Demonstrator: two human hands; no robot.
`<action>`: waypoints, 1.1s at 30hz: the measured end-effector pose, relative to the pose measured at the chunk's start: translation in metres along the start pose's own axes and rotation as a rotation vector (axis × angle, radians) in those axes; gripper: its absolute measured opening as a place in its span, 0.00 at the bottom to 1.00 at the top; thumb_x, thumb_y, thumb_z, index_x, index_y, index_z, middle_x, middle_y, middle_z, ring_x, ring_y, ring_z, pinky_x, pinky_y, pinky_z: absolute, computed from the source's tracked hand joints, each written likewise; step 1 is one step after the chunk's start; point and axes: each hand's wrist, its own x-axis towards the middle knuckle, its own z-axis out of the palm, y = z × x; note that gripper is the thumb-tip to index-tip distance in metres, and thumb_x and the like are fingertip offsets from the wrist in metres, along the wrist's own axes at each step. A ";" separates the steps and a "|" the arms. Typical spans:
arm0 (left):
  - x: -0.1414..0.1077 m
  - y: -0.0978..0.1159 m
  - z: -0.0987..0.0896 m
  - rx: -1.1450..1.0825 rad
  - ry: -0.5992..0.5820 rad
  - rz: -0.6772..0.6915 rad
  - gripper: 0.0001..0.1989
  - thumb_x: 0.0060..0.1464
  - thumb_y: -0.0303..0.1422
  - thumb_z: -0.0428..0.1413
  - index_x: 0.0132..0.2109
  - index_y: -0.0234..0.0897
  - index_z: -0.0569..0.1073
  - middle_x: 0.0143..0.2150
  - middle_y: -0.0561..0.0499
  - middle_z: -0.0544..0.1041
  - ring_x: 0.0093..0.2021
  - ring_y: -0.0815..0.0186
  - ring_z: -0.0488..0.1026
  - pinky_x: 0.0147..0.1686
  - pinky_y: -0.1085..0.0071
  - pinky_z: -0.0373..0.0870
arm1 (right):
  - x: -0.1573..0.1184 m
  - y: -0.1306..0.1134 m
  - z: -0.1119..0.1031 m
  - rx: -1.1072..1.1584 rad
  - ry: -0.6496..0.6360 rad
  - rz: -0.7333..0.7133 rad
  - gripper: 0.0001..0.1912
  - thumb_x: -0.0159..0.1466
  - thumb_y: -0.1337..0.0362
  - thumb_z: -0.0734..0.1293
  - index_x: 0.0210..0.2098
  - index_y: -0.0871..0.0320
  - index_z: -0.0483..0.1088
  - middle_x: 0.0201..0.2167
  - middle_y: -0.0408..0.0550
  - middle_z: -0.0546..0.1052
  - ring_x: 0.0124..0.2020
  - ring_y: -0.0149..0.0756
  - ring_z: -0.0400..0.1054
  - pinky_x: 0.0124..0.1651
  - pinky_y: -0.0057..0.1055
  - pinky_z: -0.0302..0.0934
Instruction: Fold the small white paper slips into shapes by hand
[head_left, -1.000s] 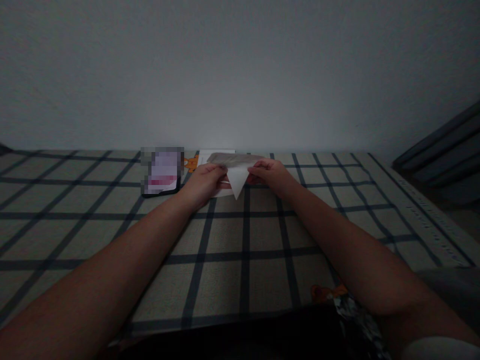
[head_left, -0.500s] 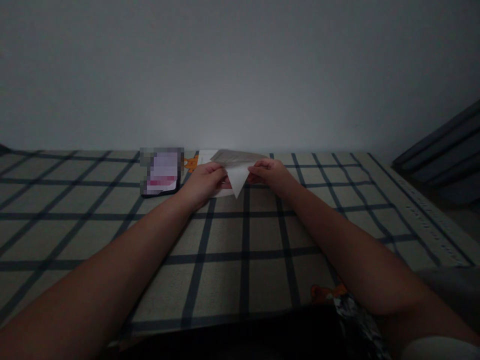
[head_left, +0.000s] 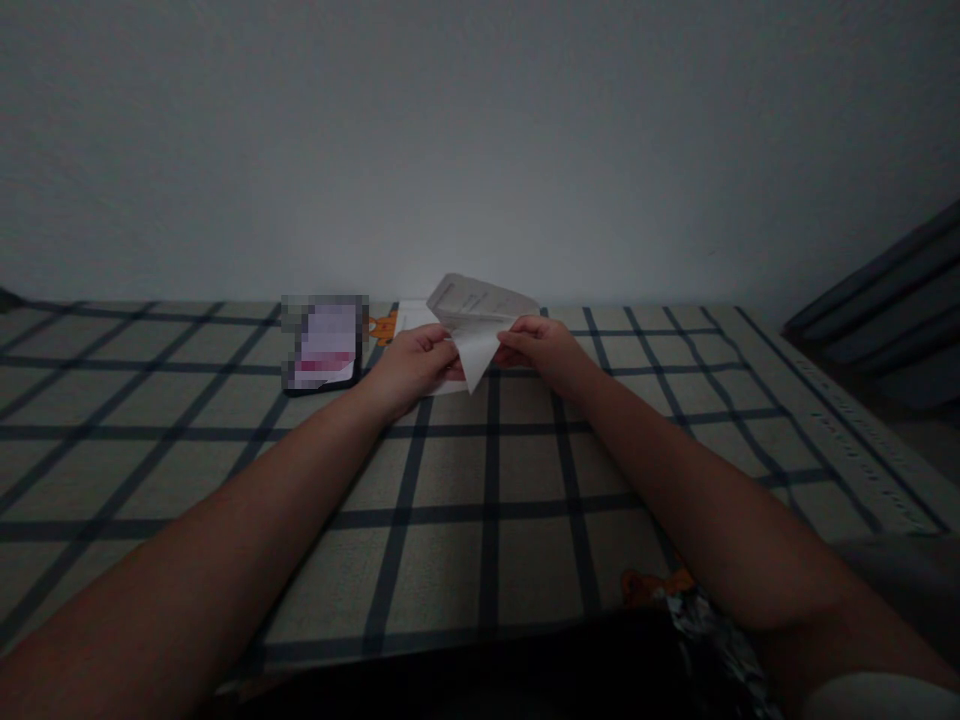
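Between my two hands is a folded sheet of paper [head_left: 480, 345], white with printed lines on its raised back flap. A pointed corner of it hangs down toward me. My left hand [head_left: 418, 365] pinches its left edge, thumb on top. On the other side, my right hand [head_left: 534, 343] grips the right edge between thumb and fingers. Another white sheet [head_left: 409, 314] lies flat on the cloth beneath, mostly covered by the held paper and my left hand.
A phone [head_left: 327, 345] with a lit, blurred screen lies left of my left hand. The checked cloth [head_left: 450, 560] covers the surface up to a plain wall [head_left: 480, 140]. Dark folded fabric [head_left: 892, 310] hangs at the right. Crinkled shiny material [head_left: 712, 640] is near my body.
The back flap of the paper has risen and tilted up, so its printed side shows more. Both hands keep their grip in nearly the same place.
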 end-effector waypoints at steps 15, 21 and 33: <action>-0.005 0.008 0.001 0.152 0.061 0.045 0.04 0.46 0.29 0.62 0.26 0.36 0.75 0.23 0.53 0.75 0.25 0.69 0.72 0.30 0.74 0.72 | 0.001 0.004 -0.002 0.012 -0.002 -0.029 0.17 0.56 0.56 0.79 0.31 0.59 0.73 0.27 0.44 0.80 0.29 0.31 0.77 0.38 0.31 0.75; -0.004 0.006 0.003 0.016 0.007 0.030 0.11 0.43 0.30 0.66 0.37 0.35 0.80 0.32 0.51 0.81 0.32 0.67 0.77 0.37 0.72 0.75 | 0.003 0.006 -0.003 0.023 0.006 -0.054 0.16 0.56 0.56 0.79 0.30 0.59 0.72 0.27 0.44 0.80 0.29 0.31 0.77 0.39 0.31 0.76; -0.001 0.004 -0.002 0.047 -0.026 0.031 0.06 0.44 0.28 0.66 0.32 0.35 0.78 0.28 0.52 0.79 0.30 0.68 0.77 0.35 0.74 0.74 | 0.001 0.003 -0.001 0.009 0.018 -0.039 0.16 0.57 0.57 0.79 0.31 0.58 0.71 0.27 0.44 0.80 0.29 0.31 0.76 0.39 0.31 0.75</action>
